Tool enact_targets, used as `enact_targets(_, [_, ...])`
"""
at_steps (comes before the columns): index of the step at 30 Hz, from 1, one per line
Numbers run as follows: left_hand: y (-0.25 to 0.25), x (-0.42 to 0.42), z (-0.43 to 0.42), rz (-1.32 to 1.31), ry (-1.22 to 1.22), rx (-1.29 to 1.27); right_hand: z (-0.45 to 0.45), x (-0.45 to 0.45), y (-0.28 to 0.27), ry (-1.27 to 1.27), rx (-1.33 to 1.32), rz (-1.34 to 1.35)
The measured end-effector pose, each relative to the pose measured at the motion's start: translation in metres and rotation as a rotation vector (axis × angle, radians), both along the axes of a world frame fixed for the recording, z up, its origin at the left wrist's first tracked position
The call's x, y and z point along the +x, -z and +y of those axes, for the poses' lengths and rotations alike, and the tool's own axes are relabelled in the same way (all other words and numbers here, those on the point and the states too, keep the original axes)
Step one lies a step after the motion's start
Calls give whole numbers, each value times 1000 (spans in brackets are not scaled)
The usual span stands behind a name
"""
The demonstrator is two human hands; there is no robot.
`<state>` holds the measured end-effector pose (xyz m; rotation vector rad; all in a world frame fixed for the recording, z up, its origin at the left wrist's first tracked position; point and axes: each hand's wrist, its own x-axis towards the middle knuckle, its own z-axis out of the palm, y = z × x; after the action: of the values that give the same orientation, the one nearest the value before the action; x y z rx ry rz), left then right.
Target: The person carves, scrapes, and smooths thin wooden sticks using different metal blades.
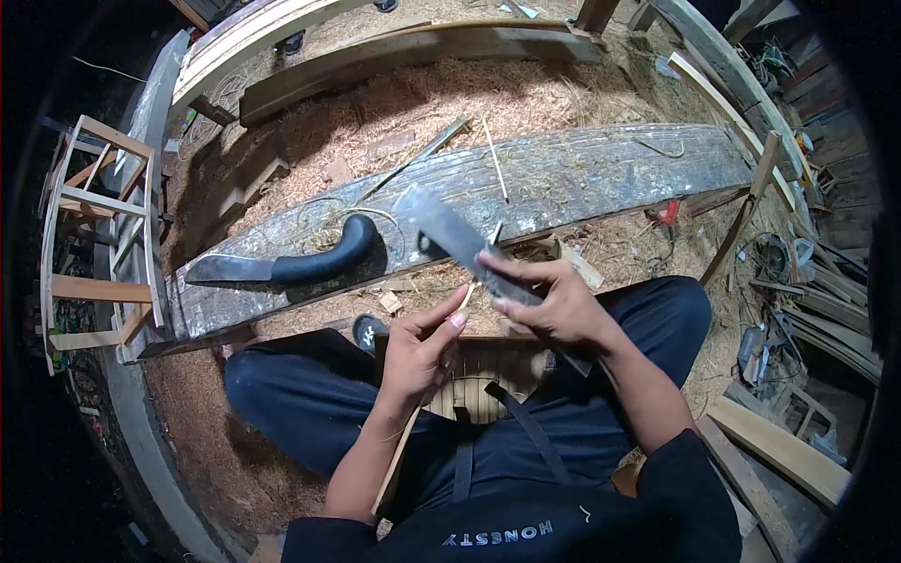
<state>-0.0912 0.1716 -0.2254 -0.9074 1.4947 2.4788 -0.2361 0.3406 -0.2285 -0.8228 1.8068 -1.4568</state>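
My left hand [415, 355] pinches a thin pale strip [398, 460], which looks like wood or bamboo. Its tip rises past my thumb, and its long end runs back along my forearm. In my right hand [563, 308] is a broad grey metal blade [450, 235], its far end slightly blurred; a dark end sticks out below the hand. The blade's near part is close to the strip's tip, and I cannot tell whether they touch. On the plank bench [601, 169] ahead lies a knife [314, 258] with a thick, curved black handle.
Another thin stick [496, 159] and a narrow slat [418, 158] lie across the bench. Shavings [328, 122] cover the ground. A wooden frame [103, 235] stands at left; boards [779, 450] are stacked at right. Beyond the bench runs a long timber [404, 61].
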Motion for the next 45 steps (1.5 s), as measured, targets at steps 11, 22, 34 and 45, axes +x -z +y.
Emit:
enact_targets(11, [-1,2,3,0,-28,9,-1,-6,-9,15,82,-117])
enact_targets(22, [1,1,2,-14,-35,-14,-1,-10,-8,105,114,-138])
enact_targets(34, [-1,-2,3,9,-14,-47,0,-3,5,49,-104,133])
enact_targets(45, [4,6,3,66,-28,-10,19,-17,-8,311,-127,-289])
